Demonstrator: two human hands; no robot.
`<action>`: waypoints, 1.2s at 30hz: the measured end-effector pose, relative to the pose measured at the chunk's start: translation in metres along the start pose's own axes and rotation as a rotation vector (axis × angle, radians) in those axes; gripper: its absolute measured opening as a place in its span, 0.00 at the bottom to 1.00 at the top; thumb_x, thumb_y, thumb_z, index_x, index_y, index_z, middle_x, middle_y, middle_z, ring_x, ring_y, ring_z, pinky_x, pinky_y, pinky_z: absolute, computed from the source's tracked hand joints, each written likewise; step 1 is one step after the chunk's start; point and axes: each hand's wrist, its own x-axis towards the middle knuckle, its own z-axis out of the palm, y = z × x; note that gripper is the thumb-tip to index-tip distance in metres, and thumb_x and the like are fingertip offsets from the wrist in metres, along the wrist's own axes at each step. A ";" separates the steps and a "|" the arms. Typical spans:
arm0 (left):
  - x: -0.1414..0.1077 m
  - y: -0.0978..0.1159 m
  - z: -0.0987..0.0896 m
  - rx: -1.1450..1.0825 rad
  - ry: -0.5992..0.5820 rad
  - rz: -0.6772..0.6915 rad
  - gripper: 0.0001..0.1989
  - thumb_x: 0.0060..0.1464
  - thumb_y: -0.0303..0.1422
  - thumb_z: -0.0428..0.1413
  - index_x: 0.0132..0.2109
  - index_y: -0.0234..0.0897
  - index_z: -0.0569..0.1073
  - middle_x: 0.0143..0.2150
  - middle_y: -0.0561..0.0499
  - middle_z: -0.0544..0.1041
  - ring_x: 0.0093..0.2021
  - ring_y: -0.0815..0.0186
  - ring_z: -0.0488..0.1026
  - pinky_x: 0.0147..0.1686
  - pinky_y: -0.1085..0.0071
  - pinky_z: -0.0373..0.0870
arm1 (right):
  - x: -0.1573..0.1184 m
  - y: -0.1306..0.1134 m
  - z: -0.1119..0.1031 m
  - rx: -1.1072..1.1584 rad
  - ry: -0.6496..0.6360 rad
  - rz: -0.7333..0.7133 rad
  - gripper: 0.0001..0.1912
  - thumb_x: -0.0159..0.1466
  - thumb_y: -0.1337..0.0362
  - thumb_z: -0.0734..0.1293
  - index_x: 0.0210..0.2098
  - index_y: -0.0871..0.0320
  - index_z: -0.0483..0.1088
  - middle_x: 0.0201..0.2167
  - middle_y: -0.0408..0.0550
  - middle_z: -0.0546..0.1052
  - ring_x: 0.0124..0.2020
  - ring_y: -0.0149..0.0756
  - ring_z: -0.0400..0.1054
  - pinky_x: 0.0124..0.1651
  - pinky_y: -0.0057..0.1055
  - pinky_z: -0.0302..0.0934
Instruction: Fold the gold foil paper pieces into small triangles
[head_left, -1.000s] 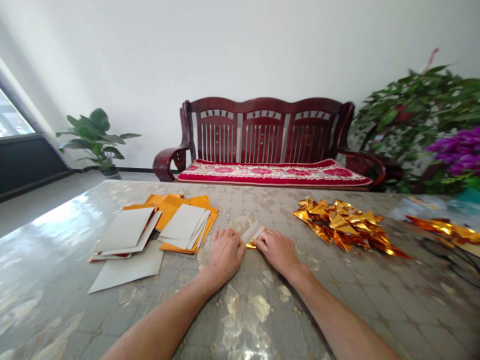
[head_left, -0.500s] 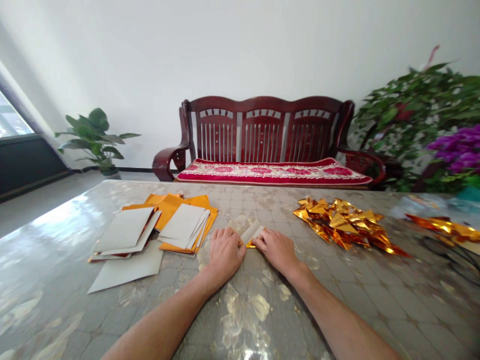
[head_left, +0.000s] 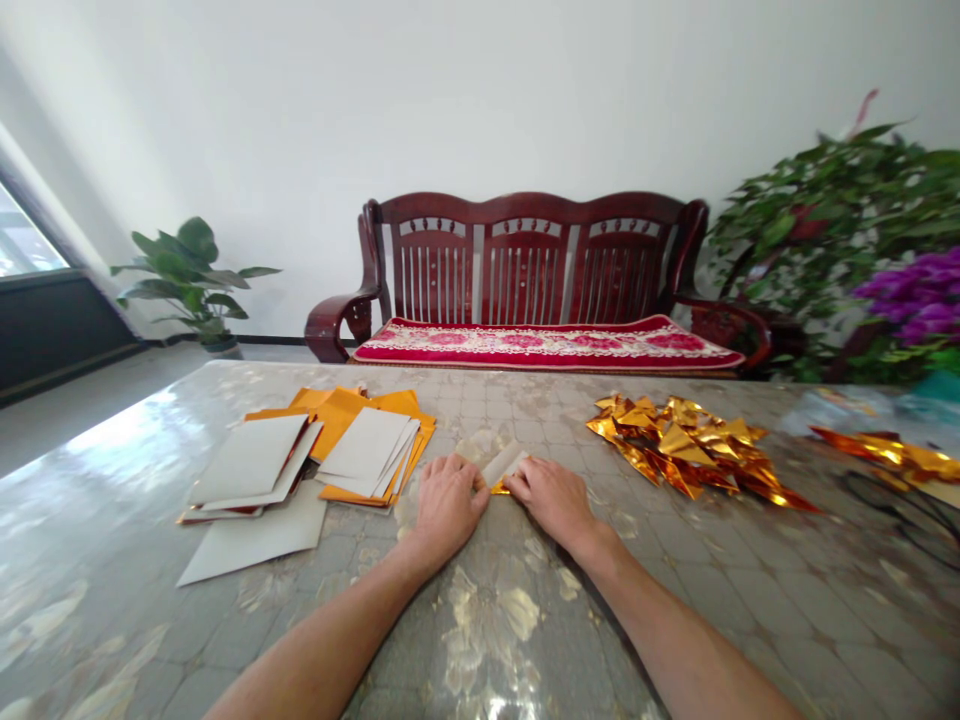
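Between my two hands, a small sheet of foil paper (head_left: 507, 462) lies on the table, pale on its upper side with a gold strip showing along the near edge. My left hand (head_left: 452, 500) has its curled fingers on the left end of the paper. At the right end, the fingers of my right hand (head_left: 551, 497) pinch the paper. Left of my hands are stacks of pale-backed sheets (head_left: 251, 460) and more sheets (head_left: 367, 450) over orange-gold ones (head_left: 330, 410). A heap of folded gold foil pieces (head_left: 686, 445) lies to the right.
The patterned table cover (head_left: 487, 620) spreads under everything. At the right edge are another strip of gold foil (head_left: 900, 455), a clear plastic bag (head_left: 840, 410) and a dark cord-like object (head_left: 900, 515). Behind the table stand a wooden bench (head_left: 525, 270) and potted plants (head_left: 195, 280).
Almost nothing differs. My left hand's fingers have shifted very slightly at the paper's left end; the paper and my right hand stay in place.
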 end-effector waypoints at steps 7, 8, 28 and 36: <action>0.001 -0.009 0.000 -0.102 -0.013 0.021 0.06 0.60 0.37 0.55 0.37 0.42 0.75 0.41 0.51 0.76 0.46 0.61 0.70 0.46 0.67 0.60 | 0.000 -0.001 -0.002 -0.009 0.001 -0.008 0.16 0.69 0.54 0.59 0.35 0.54 0.73 0.38 0.47 0.79 0.39 0.37 0.72 0.33 0.29 0.52; 0.001 -0.010 0.000 -0.109 -0.013 0.023 0.07 0.60 0.36 0.55 0.36 0.42 0.76 0.41 0.51 0.76 0.46 0.61 0.70 0.46 0.67 0.60 | -0.001 -0.001 -0.002 -0.010 0.001 -0.007 0.16 0.69 0.54 0.59 0.34 0.54 0.73 0.38 0.47 0.79 0.39 0.37 0.72 0.33 0.29 0.52; 0.000 -0.003 -0.003 0.005 0.039 0.085 0.11 0.61 0.39 0.53 0.34 0.42 0.77 0.38 0.49 0.77 0.43 0.58 0.70 0.47 0.63 0.58 | 0.001 -0.001 -0.002 -0.018 -0.013 -0.011 0.16 0.69 0.53 0.59 0.34 0.55 0.73 0.38 0.48 0.79 0.39 0.38 0.73 0.33 0.29 0.53; 0.000 -0.002 0.001 -0.007 0.032 0.022 0.09 0.59 0.39 0.55 0.36 0.42 0.77 0.42 0.49 0.75 0.47 0.58 0.69 0.48 0.63 0.59 | 0.002 -0.002 -0.003 -0.033 -0.033 -0.003 0.17 0.70 0.54 0.58 0.35 0.55 0.73 0.38 0.49 0.79 0.39 0.39 0.73 0.33 0.29 0.53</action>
